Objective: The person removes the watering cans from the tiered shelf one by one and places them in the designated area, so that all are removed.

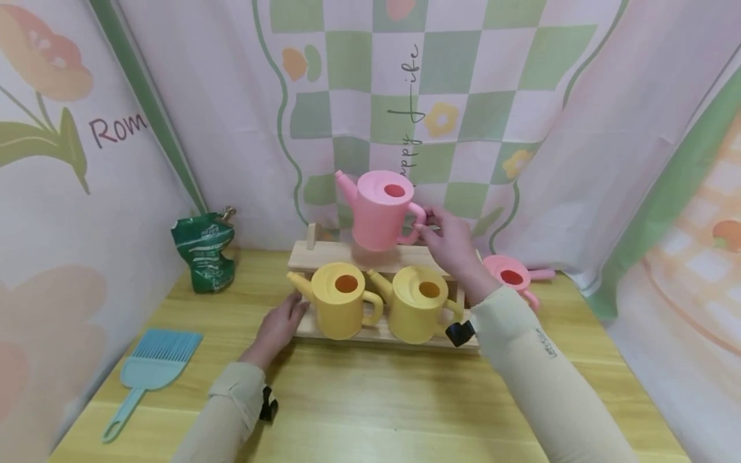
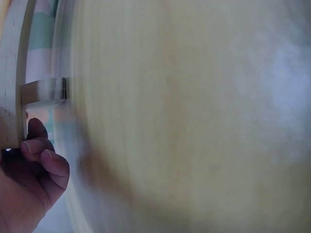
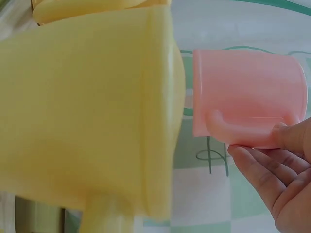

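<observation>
A pink watering can (image 1: 382, 212) hangs over the upper board of a small two-tier wooden rack (image 1: 324, 255), its spout toward the left. My right hand (image 1: 451, 247) pinches its handle between thumb and fingers; the right wrist view shows the same pink can (image 3: 250, 92) side-on. Two yellow watering cans, one on the left (image 1: 338, 312) and one on the right (image 1: 413, 315), stand on the lower board, spouts also leftward. At the rack's left end, my left hand (image 1: 279, 328) holds the lower board, with fingers curled at its wood (image 2: 10, 97) in the left wrist view.
Another pink watering can (image 1: 509, 273) is on the table right of the rack, partly behind my right forearm. A green bag (image 1: 205, 254) stands at the back left. A light-blue dustpan-shaped brush (image 1: 153, 366) lies at the left edge. Printed curtains (image 1: 231, 128) enclose the table.
</observation>
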The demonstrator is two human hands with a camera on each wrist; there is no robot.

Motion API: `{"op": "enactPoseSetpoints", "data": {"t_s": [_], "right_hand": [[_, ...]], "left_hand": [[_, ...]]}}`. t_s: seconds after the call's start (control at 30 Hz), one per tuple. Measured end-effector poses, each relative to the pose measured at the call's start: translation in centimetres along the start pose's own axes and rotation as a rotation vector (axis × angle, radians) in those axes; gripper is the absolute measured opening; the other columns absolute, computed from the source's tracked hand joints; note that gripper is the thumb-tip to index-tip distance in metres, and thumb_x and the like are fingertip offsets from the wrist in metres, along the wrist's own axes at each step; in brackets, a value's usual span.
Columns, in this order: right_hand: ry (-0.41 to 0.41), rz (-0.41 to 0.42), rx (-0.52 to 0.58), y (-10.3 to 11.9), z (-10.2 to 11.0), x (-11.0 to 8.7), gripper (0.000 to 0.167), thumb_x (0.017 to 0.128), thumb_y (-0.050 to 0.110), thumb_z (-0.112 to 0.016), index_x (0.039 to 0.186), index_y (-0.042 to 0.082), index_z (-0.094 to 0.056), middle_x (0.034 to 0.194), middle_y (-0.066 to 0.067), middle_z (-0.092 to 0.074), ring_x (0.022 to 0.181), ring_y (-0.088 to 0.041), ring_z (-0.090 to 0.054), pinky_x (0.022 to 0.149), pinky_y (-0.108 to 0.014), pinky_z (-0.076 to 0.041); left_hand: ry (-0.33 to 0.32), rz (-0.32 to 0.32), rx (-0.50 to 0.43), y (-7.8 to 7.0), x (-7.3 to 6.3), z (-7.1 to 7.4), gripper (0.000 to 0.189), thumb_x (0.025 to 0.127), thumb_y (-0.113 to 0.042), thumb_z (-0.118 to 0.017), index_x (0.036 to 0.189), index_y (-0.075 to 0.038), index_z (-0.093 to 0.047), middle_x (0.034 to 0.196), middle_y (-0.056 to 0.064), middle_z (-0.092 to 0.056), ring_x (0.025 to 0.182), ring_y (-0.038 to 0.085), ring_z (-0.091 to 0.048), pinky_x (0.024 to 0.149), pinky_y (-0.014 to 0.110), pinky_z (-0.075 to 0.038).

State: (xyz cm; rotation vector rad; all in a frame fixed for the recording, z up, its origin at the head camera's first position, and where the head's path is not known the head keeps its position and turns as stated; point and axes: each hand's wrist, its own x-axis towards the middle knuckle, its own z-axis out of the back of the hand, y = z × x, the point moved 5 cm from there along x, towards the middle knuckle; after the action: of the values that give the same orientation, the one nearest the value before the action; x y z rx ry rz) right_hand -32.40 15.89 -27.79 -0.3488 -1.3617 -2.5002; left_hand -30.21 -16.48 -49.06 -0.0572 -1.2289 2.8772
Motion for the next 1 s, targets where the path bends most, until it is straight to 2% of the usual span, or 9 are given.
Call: {"op": "enactPoseSetpoints", "data": {"t_s": [0.2, 0.5, 0.63, 0.73, 0.9, 1.0], "right_hand": [[-0.031, 0.006, 0.023, -0.4, 1.4, -0.9, 0.021, 0.099, 0.008, -0.057, 0.117, -0.002, -0.056, 0.116, -0.018, -0.064, 0.105, -0.03, -0.065, 0.086, -0.039, -0.056], [-0.071, -0.006, 0.027, -1.1, 3.8, -2.3, 0.024, 0.098, 0.01, -0.058, 0.116, -0.005, -0.057, 0.115, -0.02, -0.064, 0.097, -0.031, -0.068, 0.081, -0.029, -0.057], [-0.085, 0.022, 0.027, -1.6, 5.1, -3.1, 0.025, 0.099, 0.01, -0.057, 0.118, -0.007, -0.056, 0.113, -0.021, -0.065, 0.093, -0.027, -0.068, 0.078, -0.028, -0.058], [-0.11, 0.034, 0.006, -2.1, 6.3, -3.8, 0.028, 0.099, 0.01, -0.057, 0.12, -0.007, -0.055, 0.112, -0.022, -0.065, 0.09, -0.019, -0.068, 0.078, -0.024, -0.058], [-0.162, -0.03, -0.051, -3.1, 8.7, -5.2, 0.031, 0.099, 0.017, -0.057, 0.122, -0.004, -0.055, 0.113, -0.022, -0.066, 0.085, -0.009, -0.068, 0.073, -0.016, -0.056], [-0.174, -0.081, -0.078, -4.1, 10.2, -6.0, 0.034, 0.1, 0.022, -0.056, 0.124, -0.002, -0.054, 0.116, -0.021, -0.064, 0.083, -0.005, -0.068, 0.072, -0.015, -0.055]], "left_hand": [[0.0, -0.005, 0.006, 0.1, 0.0, 0.0, 0.073, 0.098, -0.063, -0.034, 0.15, -0.012, -0.036, 0.15, 0.015, -0.041, 0.135, 0.038, -0.04, 0.111, 0.057, -0.031], [0.005, -0.006, 0.012, 0.1, 0.0, -0.1, 0.077, 0.096, -0.067, -0.032, 0.151, -0.012, -0.034, 0.152, 0.014, -0.039, 0.136, 0.037, -0.039, 0.112, 0.055, -0.03], [0.009, -0.006, 0.012, 0.0, -0.1, -0.1, 0.078, 0.096, -0.068, -0.031, 0.151, -0.012, -0.033, 0.152, 0.014, -0.039, 0.136, 0.037, -0.038, 0.112, 0.055, -0.03], [0.006, -0.013, 0.013, -0.1, -0.3, -0.1, 0.076, 0.097, -0.066, -0.032, 0.151, -0.012, -0.034, 0.151, 0.015, -0.04, 0.136, 0.038, -0.039, 0.111, 0.056, -0.031], [-0.004, -0.021, 0.024, -0.2, -0.4, 0.1, 0.07, 0.1, -0.059, -0.034, 0.15, -0.011, -0.035, 0.15, 0.017, -0.041, 0.134, 0.04, -0.041, 0.11, 0.057, -0.032], [-0.006, -0.024, 0.026, -0.1, -0.3, 0.1, 0.068, 0.101, -0.058, -0.035, 0.15, -0.011, -0.035, 0.15, 0.017, -0.041, 0.134, 0.04, -0.041, 0.11, 0.057, -0.032]]}}
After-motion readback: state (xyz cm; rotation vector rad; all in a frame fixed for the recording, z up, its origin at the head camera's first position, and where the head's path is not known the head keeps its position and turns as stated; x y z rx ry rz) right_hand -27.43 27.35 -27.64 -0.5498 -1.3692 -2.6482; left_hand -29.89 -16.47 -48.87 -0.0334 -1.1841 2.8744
